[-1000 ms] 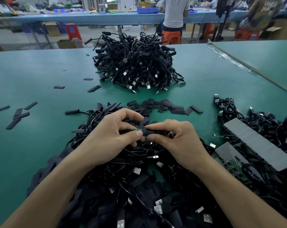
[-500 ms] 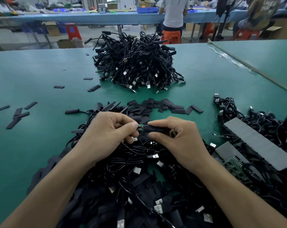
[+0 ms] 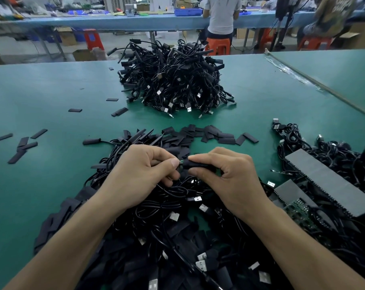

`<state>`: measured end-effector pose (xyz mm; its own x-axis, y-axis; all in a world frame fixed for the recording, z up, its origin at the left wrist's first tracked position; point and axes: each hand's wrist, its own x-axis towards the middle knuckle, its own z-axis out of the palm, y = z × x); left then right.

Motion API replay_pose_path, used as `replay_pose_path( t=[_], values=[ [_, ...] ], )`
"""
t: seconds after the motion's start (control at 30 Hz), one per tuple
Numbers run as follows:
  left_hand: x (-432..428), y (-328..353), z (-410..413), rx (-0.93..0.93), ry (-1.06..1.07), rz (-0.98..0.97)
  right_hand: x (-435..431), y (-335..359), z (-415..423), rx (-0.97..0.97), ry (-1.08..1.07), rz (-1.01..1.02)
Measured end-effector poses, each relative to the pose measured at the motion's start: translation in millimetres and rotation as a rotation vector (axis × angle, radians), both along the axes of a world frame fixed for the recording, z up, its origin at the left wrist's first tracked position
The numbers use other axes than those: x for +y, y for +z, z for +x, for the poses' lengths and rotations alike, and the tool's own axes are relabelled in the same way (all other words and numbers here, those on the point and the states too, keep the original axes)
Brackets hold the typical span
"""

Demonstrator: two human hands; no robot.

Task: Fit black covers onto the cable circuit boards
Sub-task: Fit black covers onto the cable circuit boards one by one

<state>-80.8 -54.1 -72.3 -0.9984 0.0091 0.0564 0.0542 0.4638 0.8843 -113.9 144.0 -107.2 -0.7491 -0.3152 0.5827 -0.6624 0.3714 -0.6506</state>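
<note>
Two cable heaps (image 3: 173,80) — green table (image 3: 52,91) — blue benches (image 3: 114,21) behind

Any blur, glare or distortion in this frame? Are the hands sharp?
Head view: left hand, right hand and black cover sharp; circuit board tip tiny; back bench and top-left corner soft; wide-angle stretches the forearms; even light, no glare.

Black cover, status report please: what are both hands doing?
Left hand pinches circuit board end. Right hand grips black cover, only a green sliver showing. Nothing between them; loose cables underneath.
</note>
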Motion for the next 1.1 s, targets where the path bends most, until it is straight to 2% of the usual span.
replay_pose_path(
  t=[0.3,0.47,0.67,1.1],
  values=[
    [4.3,2.5,1.1,-0.003,-0.006,0.017,-0.9,1.1,1.4,-0.011,0.006,-0.006],
    [7.0,2.1,2.0,0.009,0.019,0.036,-2.8,2.5,0.3,-0.207,-0.090,-0.298],
    [7.8,-0.8,2.2,0.050,0.045,0.029,-5.8,6.7,0.9,-0.360,0.026,-0.474],
    [10.2,-4.5,3.4,0.099,0.110,0.003,-4.4,6.8,-1.1,-0.429,0.056,-0.522]
  ],
)
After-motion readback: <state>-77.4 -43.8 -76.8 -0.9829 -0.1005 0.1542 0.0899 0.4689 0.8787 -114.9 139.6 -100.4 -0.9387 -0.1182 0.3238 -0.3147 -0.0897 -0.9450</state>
